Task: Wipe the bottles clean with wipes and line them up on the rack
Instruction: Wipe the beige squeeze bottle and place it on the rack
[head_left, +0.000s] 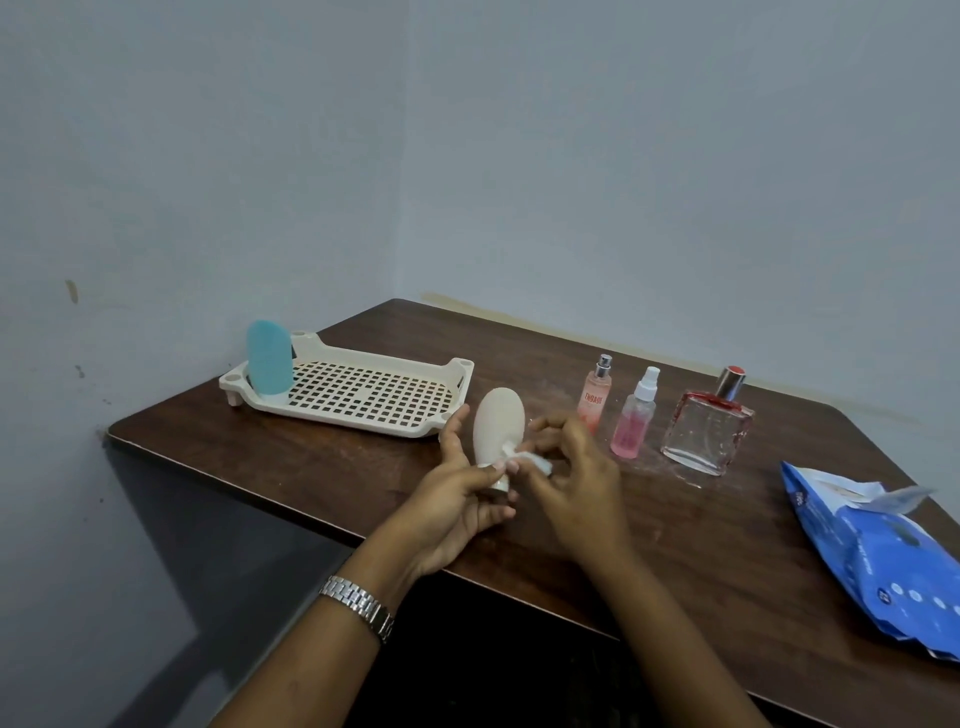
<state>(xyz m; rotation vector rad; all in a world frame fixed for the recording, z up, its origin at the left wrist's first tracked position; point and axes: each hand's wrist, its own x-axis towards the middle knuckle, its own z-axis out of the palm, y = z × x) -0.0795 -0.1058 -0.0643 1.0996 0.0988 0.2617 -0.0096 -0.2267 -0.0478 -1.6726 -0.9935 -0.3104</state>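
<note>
1. Now the left hand (453, 503) is gripping the cream bottle (500, 423) by its cap end, just right of the rack (337, 415), on the side nearer the person.
2. The right hand (576, 488) is pinching a balled wipe (535, 460) against the bottle's lower body.
3. The bottle's long axis is pointing up and away, with the rounded end toward the rack. The left hand is nearer the rack, so it is likely doing the placing.
4. A teal bottle (269, 364) is standing at the rack's left end.
5. Fingers are hiding the cap and most of the wipe.

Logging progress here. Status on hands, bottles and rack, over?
Left hand grips cream bottle low. Right hand pinches wipe against it. Teal bottle upright on rack. Nothing blocking rack.
</note>
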